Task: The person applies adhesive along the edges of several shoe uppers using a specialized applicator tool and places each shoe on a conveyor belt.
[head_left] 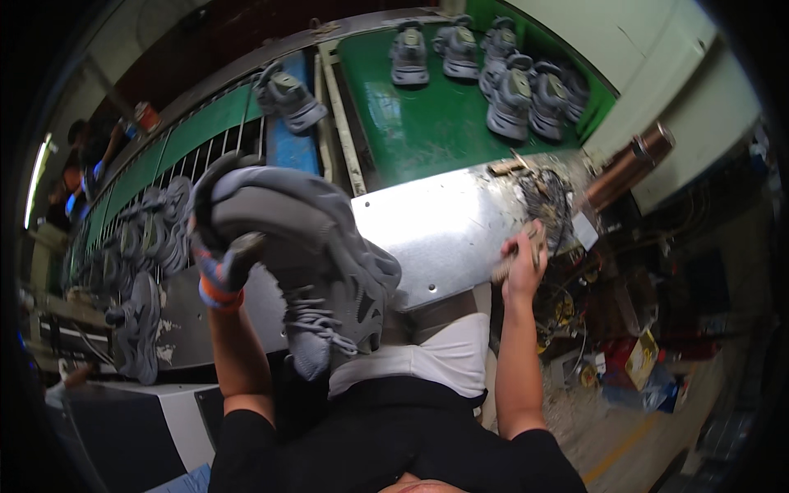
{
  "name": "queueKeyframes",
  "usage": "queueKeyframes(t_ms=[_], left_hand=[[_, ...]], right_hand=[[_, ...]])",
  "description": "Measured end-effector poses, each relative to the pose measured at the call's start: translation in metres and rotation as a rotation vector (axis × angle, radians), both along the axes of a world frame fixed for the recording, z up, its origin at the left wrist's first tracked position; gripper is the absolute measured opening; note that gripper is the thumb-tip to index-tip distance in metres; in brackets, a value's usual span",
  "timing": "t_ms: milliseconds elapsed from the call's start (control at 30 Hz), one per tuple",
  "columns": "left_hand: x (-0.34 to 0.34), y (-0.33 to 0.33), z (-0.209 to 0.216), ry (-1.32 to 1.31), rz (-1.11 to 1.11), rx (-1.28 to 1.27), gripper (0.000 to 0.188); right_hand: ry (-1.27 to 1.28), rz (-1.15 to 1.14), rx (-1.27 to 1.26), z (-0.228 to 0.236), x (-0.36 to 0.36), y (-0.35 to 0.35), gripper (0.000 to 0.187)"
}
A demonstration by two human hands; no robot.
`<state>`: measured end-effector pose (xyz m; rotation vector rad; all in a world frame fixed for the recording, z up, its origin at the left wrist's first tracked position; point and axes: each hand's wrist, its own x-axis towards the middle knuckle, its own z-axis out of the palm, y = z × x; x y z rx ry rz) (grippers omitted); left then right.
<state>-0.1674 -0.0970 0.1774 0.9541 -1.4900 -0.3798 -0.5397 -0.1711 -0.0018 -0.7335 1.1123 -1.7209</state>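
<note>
My left hand (223,267), in a grey and orange glove, is closed on a grey sneaker (316,238). The sneaker is raised close in front of me, with its laced toe pointing down toward my lap. My right hand (523,269) is bare and closed around a small tan, rough-looking piece (537,240); its exact kind is unclear. That hand is over the right end of a shiny metal plate (427,222), just below a heap of dark and tan stringy scraps (546,197).
Several grey sneakers (509,103) stand on the green surface (403,123) beyond the plate. Another sneaker (288,99) sits on a blue strip; more line a rack (156,226) at left. One sneaker (141,329) lies nearer. A copper-coloured cylinder (629,168) rises at right.
</note>
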Motion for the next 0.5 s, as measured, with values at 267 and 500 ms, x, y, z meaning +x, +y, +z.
queueKeyframes(t_ms=[267,500], left_hand=[[-0.013,-0.03,0.014,-0.021,-0.198,0.069,0.094],[-0.02,-0.04,0.021,-0.049,-0.236,0.129,0.091]], right_hand=[[0.286,0.733,-0.356,0.111,0.063,0.072,0.06],[0.486,0.823,-0.766,0.19,0.106,0.032,0.055]])
